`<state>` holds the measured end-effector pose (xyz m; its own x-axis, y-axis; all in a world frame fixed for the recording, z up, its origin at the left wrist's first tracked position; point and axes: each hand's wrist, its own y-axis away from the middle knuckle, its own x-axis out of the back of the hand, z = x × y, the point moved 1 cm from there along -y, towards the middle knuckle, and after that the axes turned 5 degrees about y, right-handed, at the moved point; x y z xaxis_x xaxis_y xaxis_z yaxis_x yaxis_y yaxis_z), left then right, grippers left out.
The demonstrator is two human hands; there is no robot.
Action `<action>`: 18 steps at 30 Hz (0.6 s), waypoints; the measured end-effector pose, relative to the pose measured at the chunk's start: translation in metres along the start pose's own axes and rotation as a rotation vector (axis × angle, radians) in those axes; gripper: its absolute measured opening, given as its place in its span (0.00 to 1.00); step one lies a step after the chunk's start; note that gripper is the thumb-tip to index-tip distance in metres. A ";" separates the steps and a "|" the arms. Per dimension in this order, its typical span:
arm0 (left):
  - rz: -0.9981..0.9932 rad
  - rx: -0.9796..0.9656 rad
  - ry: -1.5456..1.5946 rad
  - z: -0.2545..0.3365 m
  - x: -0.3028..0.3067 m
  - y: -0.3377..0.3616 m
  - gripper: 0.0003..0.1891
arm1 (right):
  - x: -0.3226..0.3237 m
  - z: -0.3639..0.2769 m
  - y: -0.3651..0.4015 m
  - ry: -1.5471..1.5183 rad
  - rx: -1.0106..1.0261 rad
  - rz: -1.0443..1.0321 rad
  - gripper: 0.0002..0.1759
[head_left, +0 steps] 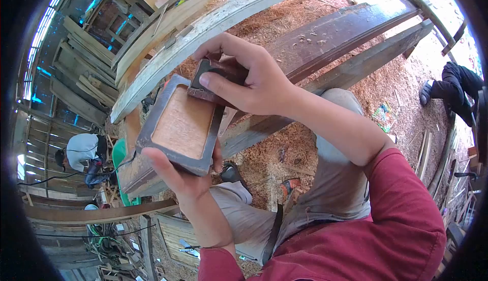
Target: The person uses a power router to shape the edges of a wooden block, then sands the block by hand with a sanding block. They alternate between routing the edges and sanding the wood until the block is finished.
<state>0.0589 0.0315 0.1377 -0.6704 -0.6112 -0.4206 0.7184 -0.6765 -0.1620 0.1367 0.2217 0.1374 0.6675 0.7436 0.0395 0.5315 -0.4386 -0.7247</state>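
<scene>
My left hand supports a small rectangular wooden frame from below, its thumb lying along the near corner. The frame has a dark grey-brown raised rim around a pale wood panel. At the frame's far right corner, my right hand is closed around a small dark brown block. The block overlaps the rim there; whether it presses on the frame cannot be made out. The left fingers are mostly hidden beneath the frame.
A long dark brown board with shavings lies beyond my hands, beside a curved pale beam. Shavings cover the floor, where an orange-and-black tool lies. A co-worker bends near a green chair. Another person's leg shows at right.
</scene>
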 end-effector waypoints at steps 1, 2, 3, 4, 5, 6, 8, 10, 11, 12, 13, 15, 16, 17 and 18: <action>0.061 -0.031 -0.038 0.000 0.004 0.002 0.57 | -0.001 0.000 0.000 0.017 0.027 0.002 0.16; 0.121 -0.063 -0.076 0.000 0.006 0.003 0.57 | -0.002 0.000 0.000 0.035 0.054 0.004 0.16; 0.167 -0.142 -0.091 -0.001 0.006 0.002 0.56 | -0.002 0.000 0.000 0.050 0.061 -0.026 0.16; 0.213 -0.221 -0.108 -0.002 0.005 0.000 0.55 | -0.001 0.000 0.001 0.064 0.068 -0.056 0.16; 0.218 -0.275 -0.126 -0.002 0.006 0.000 0.55 | 0.000 0.000 0.001 0.078 0.075 -0.085 0.17; 0.224 -0.329 -0.145 -0.001 0.006 0.000 0.54 | 0.001 -0.001 0.001 0.084 0.099 -0.100 0.17; 0.169 -0.386 -0.209 0.001 0.019 0.004 0.53 | 0.001 -0.004 -0.001 0.097 0.147 -0.129 0.18; 0.145 -0.443 -0.314 -0.005 0.040 0.008 0.52 | -0.001 -0.007 0.000 0.067 0.127 -0.124 0.17; 0.127 -0.445 -0.343 -0.009 0.049 0.011 0.51 | -0.002 -0.009 0.000 0.052 0.117 -0.122 0.17; 0.108 -0.446 -0.371 -0.010 0.052 0.013 0.50 | -0.002 -0.010 0.000 0.079 0.133 -0.127 0.17; 0.090 -0.452 -0.395 -0.012 0.053 0.014 0.50 | -0.002 -0.011 0.000 0.107 0.149 -0.133 0.17; 0.067 -0.435 -0.402 -0.014 0.052 0.017 0.50 | -0.002 -0.011 0.000 0.141 0.204 -0.129 0.17; 0.062 -0.423 -0.399 -0.015 0.051 0.019 0.51 | -0.004 -0.009 0.000 0.152 0.242 -0.116 0.17; 0.055 -0.408 -0.391 -0.015 0.050 0.021 0.51 | -0.005 -0.008 0.001 0.170 0.276 -0.098 0.17; 0.051 -0.390 -0.381 -0.016 0.048 0.023 0.51 | -0.005 -0.007 0.003 0.168 0.272 -0.067 0.17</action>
<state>0.0459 -0.0067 0.0995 -0.6004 -0.7940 -0.0949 0.7187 -0.4838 -0.4994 0.1390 0.2131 0.1396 0.7242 0.6628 0.1901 0.4339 -0.2238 -0.8727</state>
